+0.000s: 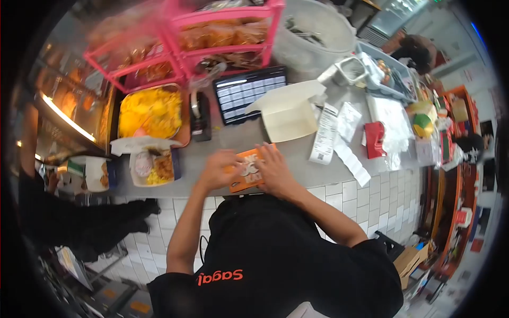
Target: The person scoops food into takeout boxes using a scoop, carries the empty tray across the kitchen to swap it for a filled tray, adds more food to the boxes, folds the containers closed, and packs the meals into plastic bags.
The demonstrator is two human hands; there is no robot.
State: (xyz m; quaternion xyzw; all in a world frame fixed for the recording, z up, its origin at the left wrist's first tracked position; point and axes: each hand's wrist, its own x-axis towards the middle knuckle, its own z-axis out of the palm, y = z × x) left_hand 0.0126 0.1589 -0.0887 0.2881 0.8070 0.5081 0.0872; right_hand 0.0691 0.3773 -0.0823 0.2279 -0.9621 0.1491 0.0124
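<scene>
A closed orange food box [247,170] with white lettering is at the counter's near edge, right in front of my body. My left hand [218,170] grips its left side, slightly blurred, with the fingers reaching over the edge. On the other side my right hand [274,172] holds the box, fingers laid over its top and right edge. Beyond the hands stands an open white carton [289,119] with its lid raised and nothing visible inside. To the left, another open box [154,167] contains yellow rice, fried chicken and a round wrapped item.
A tray of yellow rice [151,114], a black tape dispenser [200,116] and a tablet [246,93] line the back. Pink racks [228,55] hold wrapped food. Receipts [324,135] and a red packet [374,140] lie right. A person in black [79,217] is at left.
</scene>
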